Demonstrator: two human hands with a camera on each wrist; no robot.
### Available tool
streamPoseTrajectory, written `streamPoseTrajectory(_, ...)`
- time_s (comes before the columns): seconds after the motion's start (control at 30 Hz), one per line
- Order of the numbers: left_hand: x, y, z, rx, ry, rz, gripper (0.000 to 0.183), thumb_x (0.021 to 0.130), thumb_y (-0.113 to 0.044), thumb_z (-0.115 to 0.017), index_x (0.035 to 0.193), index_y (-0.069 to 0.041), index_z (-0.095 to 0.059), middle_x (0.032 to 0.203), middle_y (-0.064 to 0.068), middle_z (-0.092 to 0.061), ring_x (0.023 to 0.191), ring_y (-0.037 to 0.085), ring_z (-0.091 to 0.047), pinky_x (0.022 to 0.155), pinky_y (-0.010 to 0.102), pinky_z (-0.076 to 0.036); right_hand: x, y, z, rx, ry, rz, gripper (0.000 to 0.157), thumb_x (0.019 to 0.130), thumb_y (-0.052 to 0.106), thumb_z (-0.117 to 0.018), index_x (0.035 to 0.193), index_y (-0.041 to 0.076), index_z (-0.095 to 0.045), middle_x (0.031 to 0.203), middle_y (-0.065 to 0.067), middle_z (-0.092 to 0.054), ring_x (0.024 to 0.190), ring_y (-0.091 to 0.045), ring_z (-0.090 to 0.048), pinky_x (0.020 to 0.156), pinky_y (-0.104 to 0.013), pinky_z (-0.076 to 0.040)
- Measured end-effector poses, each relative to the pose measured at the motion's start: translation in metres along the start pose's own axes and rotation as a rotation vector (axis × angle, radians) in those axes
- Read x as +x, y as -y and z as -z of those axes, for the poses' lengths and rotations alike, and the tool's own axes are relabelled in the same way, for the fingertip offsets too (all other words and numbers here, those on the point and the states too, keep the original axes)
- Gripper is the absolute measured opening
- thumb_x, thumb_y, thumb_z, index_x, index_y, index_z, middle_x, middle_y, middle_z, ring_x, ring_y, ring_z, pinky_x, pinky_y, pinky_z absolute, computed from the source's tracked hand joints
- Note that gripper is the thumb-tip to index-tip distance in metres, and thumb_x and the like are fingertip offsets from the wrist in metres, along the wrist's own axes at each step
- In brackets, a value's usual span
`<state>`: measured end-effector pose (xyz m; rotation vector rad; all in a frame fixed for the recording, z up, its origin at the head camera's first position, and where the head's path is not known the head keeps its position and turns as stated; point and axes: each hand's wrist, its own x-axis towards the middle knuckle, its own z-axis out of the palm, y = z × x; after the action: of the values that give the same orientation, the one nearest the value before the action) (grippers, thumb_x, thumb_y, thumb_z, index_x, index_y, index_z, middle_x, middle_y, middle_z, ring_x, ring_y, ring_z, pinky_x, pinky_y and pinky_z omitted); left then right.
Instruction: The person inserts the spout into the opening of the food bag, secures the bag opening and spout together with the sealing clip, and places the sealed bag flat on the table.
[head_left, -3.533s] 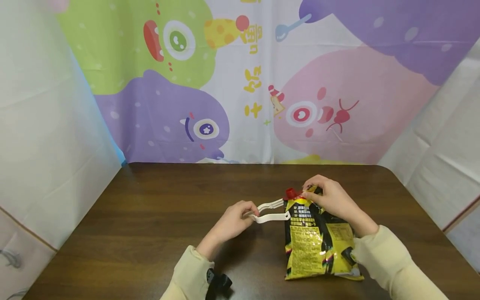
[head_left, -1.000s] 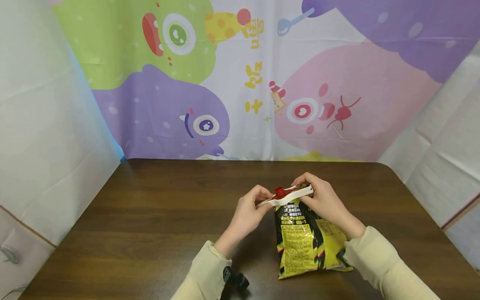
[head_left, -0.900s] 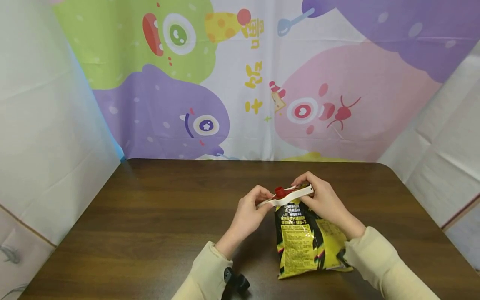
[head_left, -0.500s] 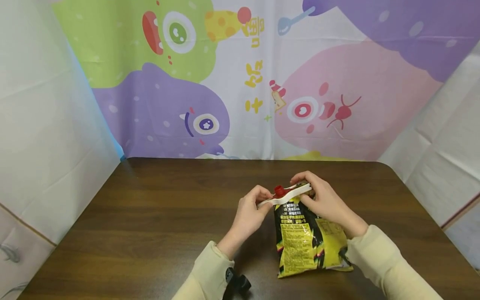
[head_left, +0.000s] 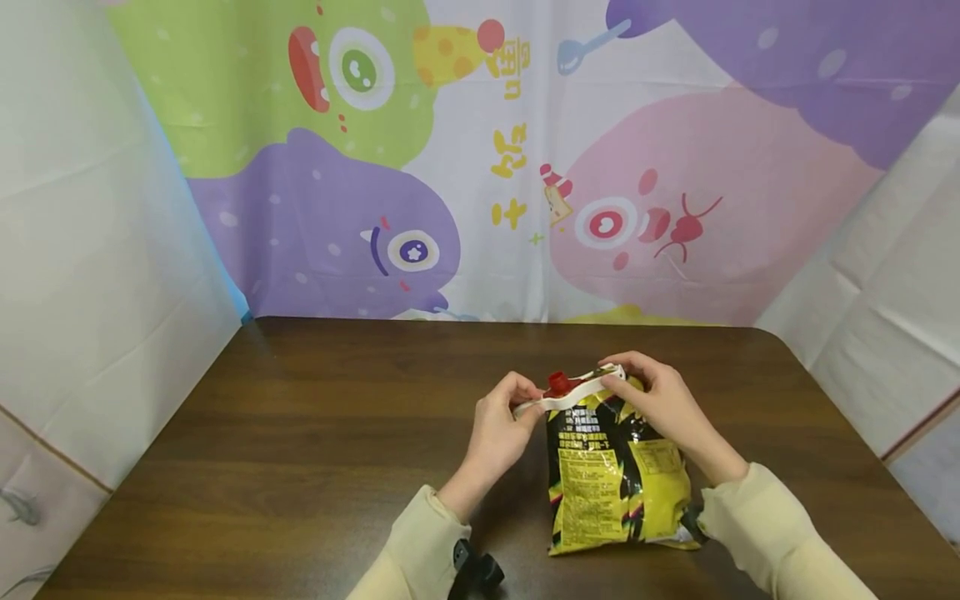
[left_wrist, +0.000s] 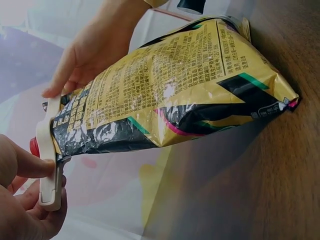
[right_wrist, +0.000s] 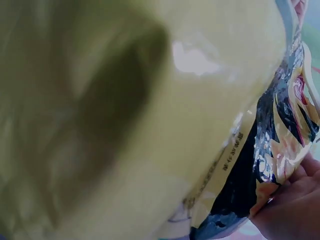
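A white bag clip [head_left: 577, 397] with a red spout [head_left: 558, 383] lies across the top of a yellow and black snack bag [head_left: 600, 492]. My left hand [head_left: 501, 425] pinches the clip's left end between thumb and fingers, as the left wrist view also shows. At the other end, my right hand [head_left: 663, 407] grips the clip and the bag's upper corner, thumb in front and fingers behind. The bag hangs upright below the clip, its lower edge close over the table. In the right wrist view the bag [right_wrist: 220, 100] fills most of the picture.
The dark wooden table [head_left: 300, 433] runs back to a cartoon-printed curtain [head_left: 495, 275], with pale cloth walls on both sides. A black wrist camera [head_left: 480, 571] sits at my left cuff, near the table's front.
Earlier the clip's two arms stood apart at the bag's left; now they lie along its top edge. In the last half second my right hand has shifted right, its thumb onto the clip's end.
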<state>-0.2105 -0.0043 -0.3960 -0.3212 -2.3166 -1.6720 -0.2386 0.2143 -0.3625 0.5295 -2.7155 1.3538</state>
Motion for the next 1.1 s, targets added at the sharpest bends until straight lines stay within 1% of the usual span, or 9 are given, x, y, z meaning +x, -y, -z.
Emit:
streamPoseTrajectory(0.13,0.0,0.0,-0.001,0.001,-0.015,-0.005,0.014,0.079,-0.002,-0.067,0.084,-0.011,-0.058,0.087,0.002,-0.067,0.074,0.013,-0.058,0.061,0.022,-0.043,0.002,-0.003,0.0,0.041,0.0,0.014,0.027,0.09,0.026,-0.056,0.112,0.011,-0.059,0.089,-0.011,-0.06,0.056,-0.015,-0.043,0.05,-0.027,-0.038)
streamPoseTrajectory(0.23,0.0,0.001,-0.001,0.003,-0.015,-0.01,0.014,0.079,-0.002,-0.067,0.084,-0.011,-0.058,0.087,0.002,-0.067,0.074,0.013,-0.058,0.061,0.022,-0.044,0.003,-0.003,0.0,0.092,0.006,0.022,0.023,0.09,0.021,-0.056,0.109,0.007,-0.061,0.09,-0.014,-0.061,0.055,-0.018,-0.047,0.049,-0.029,-0.04)
streamPoseTrajectory(0.4,-0.001,-0.001,0.0,-0.001,-0.011,-0.007,0.014,0.079,-0.002,-0.067,0.084,-0.011,-0.058,0.088,0.002,-0.067,0.074,0.013,-0.058,0.061,0.022,-0.044,0.004,-0.001,-0.001,0.142,-0.007,0.014,0.024,0.089,0.024,-0.058,0.103,0.006,-0.063,0.087,-0.001,-0.064,0.065,-0.014,-0.057,0.052,-0.03,-0.044)
streamPoseTrajectory(0.6,-0.001,0.0,-0.001,-0.004,-0.027,-0.013,0.014,0.078,-0.001,-0.067,0.082,-0.011,-0.058,0.085,0.002,-0.067,0.071,0.011,-0.057,0.061,0.021,-0.043,0.004,0.002,-0.005,0.173,-0.071,0.006,0.024,0.087,0.024,-0.062,0.097,0.002,-0.064,0.079,0.013,-0.063,0.065,-0.01,-0.055,0.053,-0.027,-0.042)
streamPoseTrajectory(0.67,0.0,0.0,-0.002,-0.003,-0.036,-0.014,0.015,0.077,-0.001,-0.068,0.082,-0.01,-0.058,0.084,0.002,-0.067,0.07,0.011,-0.057,0.061,0.021,-0.043,0.004,0.002,-0.006,0.189,-0.087,-0.004,0.026,0.086,0.023,-0.062,0.097,0.0,-0.064,0.078,0.015,-0.063,0.066,-0.007,-0.055,0.055,-0.025,-0.042)
streamPoseTrajectory(0.77,-0.001,-0.001,-0.003,-0.001,-0.052,-0.01,0.015,0.076,-0.001,-0.068,0.081,-0.01,-0.058,0.085,0.002,-0.068,0.07,0.01,-0.058,0.061,0.021,-0.043,0.004,0.001,-0.008,0.231,-0.099,-0.031,0.029,0.087,0.023,-0.062,0.1,-0.003,-0.062,0.076,0.015,-0.062,0.063,-0.005,-0.053,0.053,-0.024,-0.043)
streamPoseTrajectory(0.9,-0.002,0.0,-0.006,-0.011,-0.061,0.002,0.015,0.076,0.0,-0.068,0.08,-0.01,-0.058,0.086,0.001,-0.068,0.07,0.01,-0.058,0.062,0.021,-0.043,0.001,0.0,-0.012,0.33,-0.106,-0.076,0.032,0.087,0.024,-0.061,0.104,-0.003,-0.061,0.077,0.013,-0.061,0.064,-0.003,-0.052,0.053,-0.022,-0.045)
streamPoseTrajectory(0.97,-0.003,0.001,-0.007,-0.018,-0.056,0.008,0.014,0.076,-0.001,-0.068,0.081,-0.01,-0.058,0.087,0.001,-0.068,0.071,0.01,-0.058,0.062,0.021,-0.043,-0.001,-0.002,-0.015,0.414,-0.114,-0.1,0.028,0.087,0.023,-0.061,0.104,0.0,-0.062,0.08,0.012,-0.061,0.07,-0.003,-0.054,0.059,-0.019,-0.046)
streamPoseTrajectory(1.1,-0.004,0.0,-0.009,-0.034,-0.04,0.024,0.014,0.077,-0.002,-0.068,0.082,-0.01,-0.058,0.087,0.001,-0.068,0.07,0.01,-0.057,0.061,0.021,-0.043,-0.002,-0.004,-0.02,0.594,-0.139,-0.134,0.02,0.087,0.021,-0.061,0.1,0.006,-0.064,0.082,0.01,-0.063,0.072,-0.003,-0.056,0.062,-0.017,-0.047)
